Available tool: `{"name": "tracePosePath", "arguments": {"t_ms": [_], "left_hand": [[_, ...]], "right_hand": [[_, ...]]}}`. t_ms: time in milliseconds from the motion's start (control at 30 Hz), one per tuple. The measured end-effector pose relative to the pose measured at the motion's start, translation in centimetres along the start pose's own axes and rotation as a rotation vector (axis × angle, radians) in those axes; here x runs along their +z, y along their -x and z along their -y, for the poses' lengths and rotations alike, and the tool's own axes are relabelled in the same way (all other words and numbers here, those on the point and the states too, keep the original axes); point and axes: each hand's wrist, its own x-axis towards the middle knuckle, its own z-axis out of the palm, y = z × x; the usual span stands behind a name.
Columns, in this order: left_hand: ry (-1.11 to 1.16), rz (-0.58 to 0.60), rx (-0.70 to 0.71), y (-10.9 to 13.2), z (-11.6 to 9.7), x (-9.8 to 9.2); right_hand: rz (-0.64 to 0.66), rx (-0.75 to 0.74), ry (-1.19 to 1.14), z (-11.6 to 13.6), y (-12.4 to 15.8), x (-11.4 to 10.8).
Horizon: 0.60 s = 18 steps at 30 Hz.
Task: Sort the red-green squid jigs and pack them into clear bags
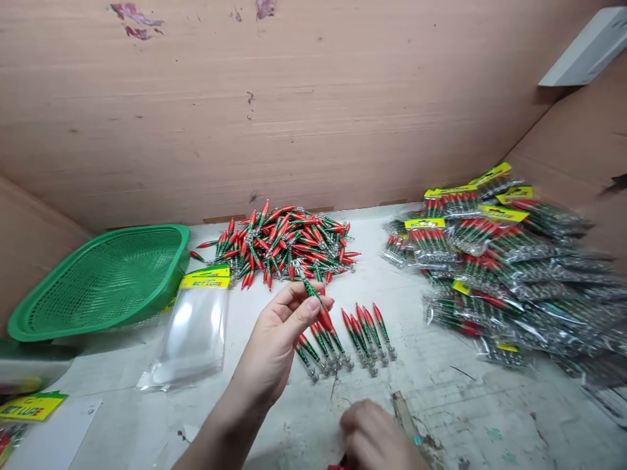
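Note:
My left hand [281, 326] pinches a red and green squid jig lure [316, 301] between thumb and fingers, its red end pointing down to the right. Below it on the table lie two groups of the same lures, one group [321, 349] partly behind my hand and the other group [367, 333] to the right, red ends away from me. My right hand [375, 434] is at the bottom edge, blurred, with its fingers curled. Something red and dark shows under its fingers, too cut off to name. Behind my left hand rises a heap of loose lures [289, 241].
A green plastic basket [98, 320] stands at the left. Beside it lies a stack of clear bags [196, 333] with yellow header cards. Filled lure packets [499, 261] pile up at the right. Cardboard walls [294, 117] enclose the back and sides.

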Motion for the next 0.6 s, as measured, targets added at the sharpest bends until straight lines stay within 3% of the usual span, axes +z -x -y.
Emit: {"name": "tracePosePath", "arguments": {"t_ms": [133,267,333,400,500,600], "left_hand": [[-0.050,0.123,-0.157,0.9,2.6,1.9],[0.000,0.184,-0.283,1.8,5.3,4.0],[-0.062,0.202,-0.319,2.4,5.6,3.9],[-0.251,0.307,-0.402,3.3,5.2,2.9],[-0.651,0.529,-0.551,5.0,3.7,0.6],[-0.941,0.500,-0.399,5.4,2.5,-1.0]], "right_hand": [[-0.271,0.261,-0.137,0.5,-3.4,-3.3],[-0.439,0.254,-0.079,0.3,-4.6,-5.0],[-0.477,0.296,-0.047,-0.7,-5.0,-7.0],[-0.493,0.437,-0.047,-2.7,-5.9,-10.1],[-0.231,0.700,-0.149,-6.7,-8.4,-14.5],[0.308,0.885,-0.167,-10.1,-10.6,-15.4]]}}
